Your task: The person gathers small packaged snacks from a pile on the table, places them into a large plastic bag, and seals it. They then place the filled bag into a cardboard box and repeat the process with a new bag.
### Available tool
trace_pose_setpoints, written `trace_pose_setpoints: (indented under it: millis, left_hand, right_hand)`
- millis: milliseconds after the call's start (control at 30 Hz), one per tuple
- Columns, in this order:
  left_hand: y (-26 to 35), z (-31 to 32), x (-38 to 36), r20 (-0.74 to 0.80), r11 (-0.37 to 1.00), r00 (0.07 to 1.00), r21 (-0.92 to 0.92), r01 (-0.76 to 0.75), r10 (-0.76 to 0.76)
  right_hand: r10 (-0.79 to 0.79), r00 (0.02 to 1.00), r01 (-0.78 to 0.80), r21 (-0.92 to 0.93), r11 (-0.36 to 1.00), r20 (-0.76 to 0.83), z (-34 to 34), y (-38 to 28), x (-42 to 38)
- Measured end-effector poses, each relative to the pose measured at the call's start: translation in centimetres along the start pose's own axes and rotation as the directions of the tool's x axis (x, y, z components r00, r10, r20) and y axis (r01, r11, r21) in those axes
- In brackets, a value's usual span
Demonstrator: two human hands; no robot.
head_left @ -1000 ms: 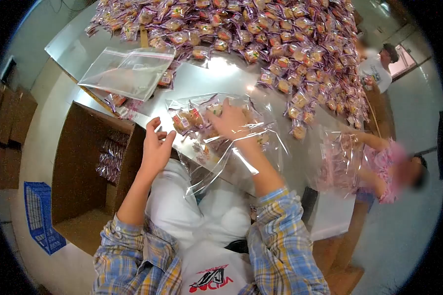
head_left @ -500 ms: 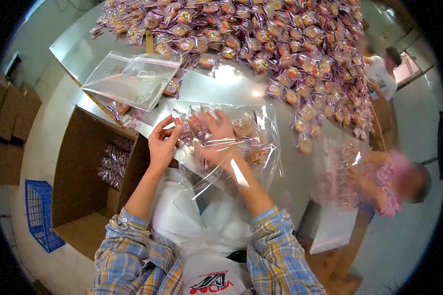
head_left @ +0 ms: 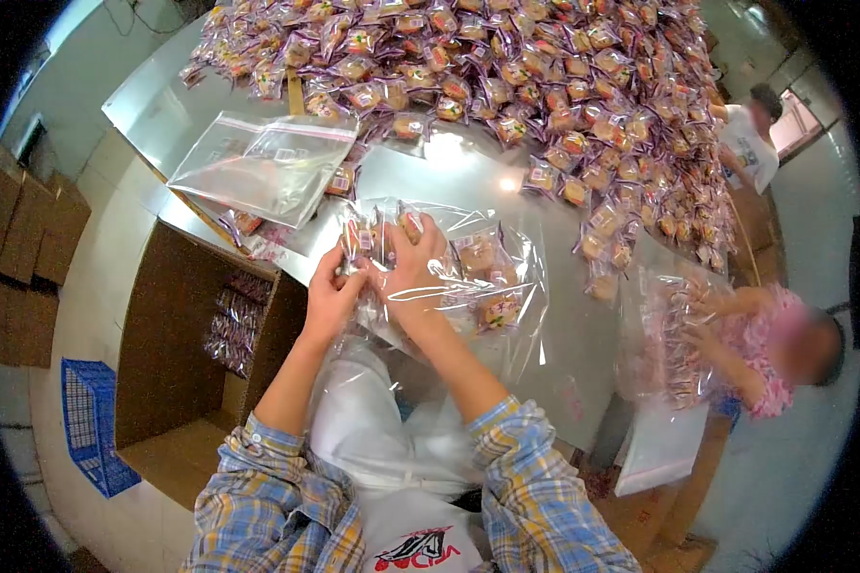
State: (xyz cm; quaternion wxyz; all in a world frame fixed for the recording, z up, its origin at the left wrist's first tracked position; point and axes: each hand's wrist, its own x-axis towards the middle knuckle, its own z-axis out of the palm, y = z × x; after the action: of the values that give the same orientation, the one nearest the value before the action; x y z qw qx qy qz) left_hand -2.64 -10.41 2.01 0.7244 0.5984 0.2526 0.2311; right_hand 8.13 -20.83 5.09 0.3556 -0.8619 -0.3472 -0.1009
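Observation:
A large clear plastic bag [head_left: 521, 253] lies at the near edge of the table with several wrapped pastries [head_left: 478, 253] inside. My right hand [head_left: 416, 277] reaches into the bag, seen through the film, its fingers curled over small wrapped packets at the bag's far left. At the bag's left side my left hand [head_left: 333, 301] is closed, thumb and fingers pinching the film just below a wrapped pastry [head_left: 358, 239]. Glare on the film partly hides the right fingertips.
A heap of wrapped pastries [head_left: 545, 86] covers the table's far side. Flat empty bags [head_left: 258, 167] lie at left. Below them stands an open cardboard box [head_left: 167, 325] with packets inside, beside a blue basket [head_left: 96, 425]. At right a co-worker in pink [head_left: 755, 353] handles another filled bag [head_left: 655, 329].
My left hand has slid slightly down and away from the upper packet. The right fingers have shifted a little left and curl over the packets. The whole view has shifted slightly.

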Motion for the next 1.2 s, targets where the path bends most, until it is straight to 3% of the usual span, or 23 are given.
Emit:
trace_pose_setpoints:
  millis: [33, 200, 300, 333, 467, 567, 600, 700, 800, 900, 967, 1067, 1133, 1200]
  left_hand:
    - [0.3, -0.1, -0.2, 0.036, 0.998, 0.998, -0.014, 0.055, -0.054]
    - [-0.5, -0.1, -0.2, 0.087, 0.995, 0.993, 0.054, -0.084, 0.079]
    - [-1.1, -0.6, 0.3, 0.04, 0.979, 0.979, 0.05, -0.2, 0.198]
    - [-1.3, -0.8, 0.8, 0.024, 0.954, 0.965, 0.148, -0.261, 0.26]
    - [-1.2, 0.1, 1.9, -0.108, 0.978, 0.974, 0.088, -0.189, 0.198]
    - [1.0, 1.5, 1.9, -0.106, 0.98, 0.981, -0.097, -0.175, 0.165]
    - [1.5, 1.7, 1.8, -0.11, 0.985, 0.981, -0.054, -0.165, 0.158]
    - [-1.5, 0.5, 3.2, -0.055, 0.966, 0.985, -0.196, -0.17, 0.163]
    - [-2.3, 0.1, 2.9, -0.079, 0.956, 0.973, -0.186, -0.227, 0.216]
    - [-1.3, -0.1, 2.2, -0.07, 0.986, 0.992, -0.129, -0.11, 0.102]
    - [-0.7, -0.1, 1.8, -0.028, 0.985, 0.987, -0.063, -0.158, 0.156]
    - [-0.6, 0.1, 1.8, 0.001, 0.985, 0.985, -0.012, -0.17, 0.17]
    - [-1.3, 0.3, 2.0, -0.043, 0.974, 0.979, -0.104, -0.201, 0.198]
    - [-1.8, 0.5, 2.3, -0.053, 0.958, 0.973, -0.171, -0.23, 0.224]
  right_hand:
    - [0.014, 1.0, -0.014, 0.017, 1.0, -0.009, 0.1, -0.1, 0.3]
    - [-0.057, 0.996, 0.072, 0.223, 0.972, -0.073, 0.2, 1.2, 0.1]
    - [-0.041, 0.996, 0.06, 0.241, 0.969, -0.083, 0.9, 1.9, -0.3]
    - [-0.09, 0.983, 0.117, 0.164, 0.98, -0.162, 1.5, 2.1, -0.5]
    - [-0.095, 0.981, 0.127, 0.186, 0.974, -0.168, 2.5, 3.2, -0.6]
    - [-0.081, 0.987, 0.106, 0.183, 0.977, -0.141, 1.8, 2.9, -0.9]
    - [-0.072, 0.987, 0.098, 0.183, 0.978, -0.142, 1.7, 2.8, -0.9]
    - [-0.063, 0.989, 0.085, 0.164, 0.983, -0.136, 1.7, 2.5, -0.8]
    - [-0.061, 0.992, 0.075, 0.125, 0.989, -0.113, 1.3, 2.1, -0.9]
    - [-0.044, 0.996, 0.052, 0.116, 0.992, -0.073, 1.0, 1.1, -0.8]
    - [-0.036, 0.999, 0.039, 0.081, 0.996, -0.041, 1.1, 0.7, -0.6]
    - [-0.165, 0.986, 0.164, -0.023, 0.986, -0.035, 0.9, 0.3, -0.4]
    - [-0.244, 0.969, 0.241, -0.091, 0.966, -0.022, 0.8, 0.0, -0.4]
    - [-0.285, 0.958, 0.285, -0.002, 0.958, -0.022, 1.1, 0.3, -0.4]
